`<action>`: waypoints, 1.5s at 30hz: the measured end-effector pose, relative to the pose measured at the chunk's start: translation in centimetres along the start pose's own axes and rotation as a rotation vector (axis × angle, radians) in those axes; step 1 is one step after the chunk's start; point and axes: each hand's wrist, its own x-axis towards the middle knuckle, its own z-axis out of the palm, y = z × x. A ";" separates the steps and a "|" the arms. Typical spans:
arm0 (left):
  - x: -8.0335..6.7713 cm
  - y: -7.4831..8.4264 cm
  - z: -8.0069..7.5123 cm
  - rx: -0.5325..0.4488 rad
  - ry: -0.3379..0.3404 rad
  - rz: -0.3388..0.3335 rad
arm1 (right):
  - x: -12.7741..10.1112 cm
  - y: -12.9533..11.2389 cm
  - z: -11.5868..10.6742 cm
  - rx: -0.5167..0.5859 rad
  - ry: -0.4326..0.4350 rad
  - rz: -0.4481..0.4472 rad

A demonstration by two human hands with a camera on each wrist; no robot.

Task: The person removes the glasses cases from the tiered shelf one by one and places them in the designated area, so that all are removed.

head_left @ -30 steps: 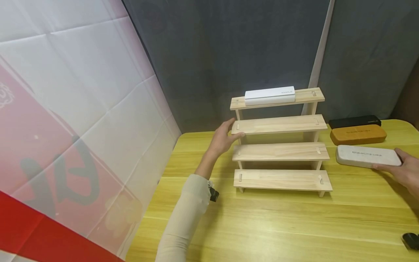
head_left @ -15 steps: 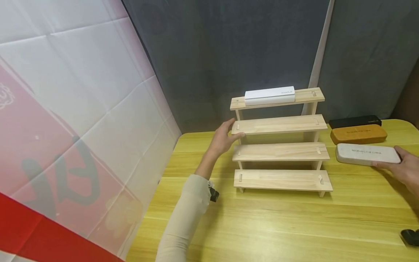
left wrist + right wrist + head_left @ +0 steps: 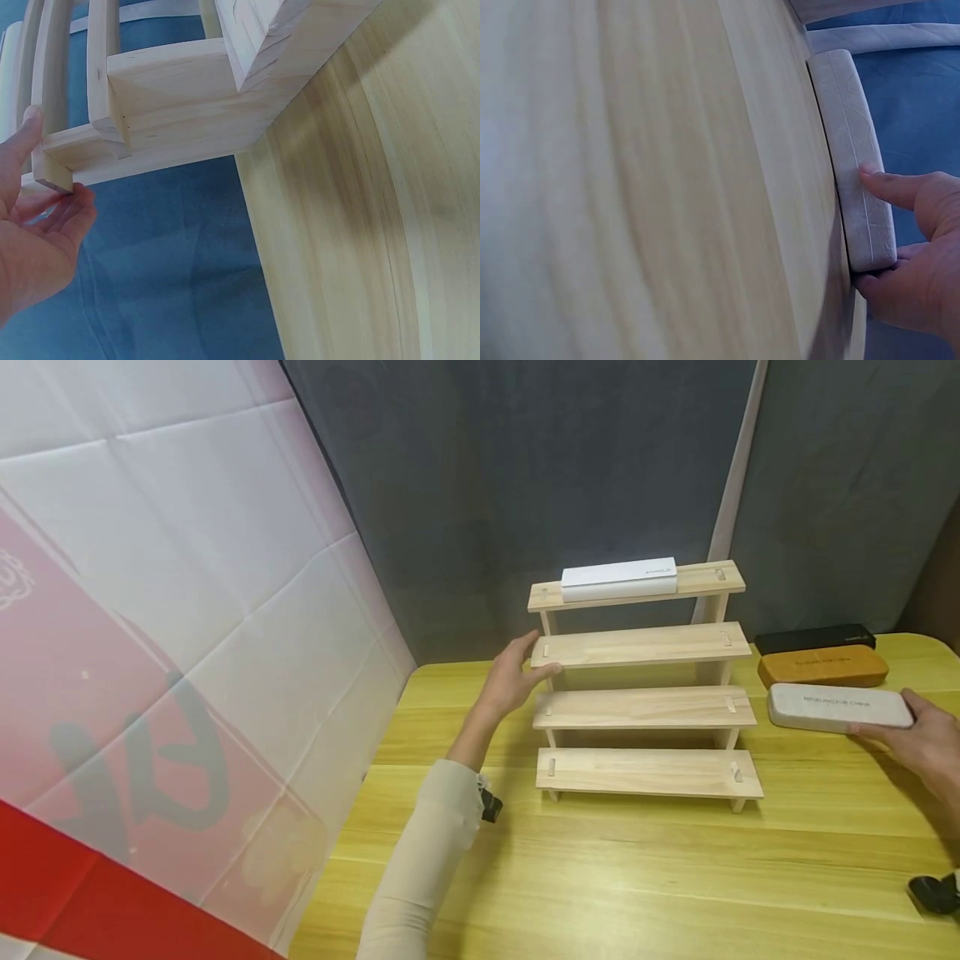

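A light wooden four-step display rack [image 3: 645, 706] stands on the table. My left hand [image 3: 513, 675] grips the left end of its second-highest shelf; in the left wrist view the thumb [image 3: 28, 131] lies on one face of the board and the fingers curl under the other. At the right, my right hand [image 3: 918, 739] holds the right end of a pale grey glasses case [image 3: 840, 707], thumb on the near side. The right wrist view shows that case [image 3: 851, 157] low at the tabletop. A white glasses case [image 3: 618, 580] lies on the rack's top shelf.
Behind the grey case lie a tan-orange glasses case [image 3: 822, 666] and a black case [image 3: 815, 638]. A dark curtain [image 3: 525, 485] hangs behind the yellow wood-grain table [image 3: 637, 877]. A white and pink printed cloth [image 3: 225, 610] hangs along the left.
My right hand and the grey case have shifted slightly away from me and to the left, closer to the orange case. The left hand keeps its grip on the shelf.
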 end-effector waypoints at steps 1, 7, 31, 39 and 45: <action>0.0 0.0 0.0 0.000 0.000 0.000 | 0.0 0.0 0.1 -0.006 0.008 -0.007; -0.1 -0.1 0.0 -0.006 0.000 0.008 | 0.2 -0.1 0.2 -0.003 0.032 -0.046; 0.0 -0.1 0.2 -0.012 0.003 0.006 | 0.3 -0.9 0.6 -0.007 0.077 -0.019; -0.1 -0.1 0.1 -0.013 0.003 0.006 | 0.1 -1.4 0.6 0.003 0.066 0.016; 0.0 -0.1 0.0 -0.016 0.000 -0.003 | 0.2 -1.8 0.9 -0.029 0.096 0.015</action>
